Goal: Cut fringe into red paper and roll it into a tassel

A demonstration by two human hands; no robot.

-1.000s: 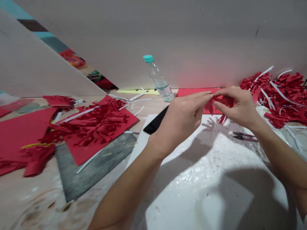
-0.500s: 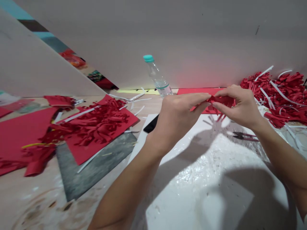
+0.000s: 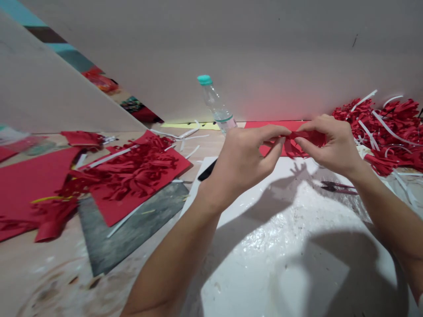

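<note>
Between my two hands, above the white board [image 3: 284, 246], is a small red fringed piece [image 3: 315, 137] that looks like foam sheet. My left hand [image 3: 247, 154] pinches its left end between thumb and fingertips. The thumb and fingers of my right hand [image 3: 333, 141] close on its other side. Strips of the fringe hang below the fingertips, and my fingers cover part of the piece. Beneath my right hand, small dark-bladed snips [image 3: 339, 188] lie on the board. A flat red sheet [image 3: 264, 149] lies behind the hands.
A clear bottle [image 3: 216, 105] with a teal cap stands by the wall. Heaped red fringed pieces and white strips [image 3: 393, 127] are at right. More red fringes [image 3: 135, 176] lie on red sheets at left, over a grey slab [image 3: 132, 237]. A dark phone-like object [image 3: 207, 171] is behind my left wrist.
My left thumb has drawn down and back a little, widening the gap under the index finger. The red piece has turned slightly between my fingers, and its fringe hangs differently.
</note>
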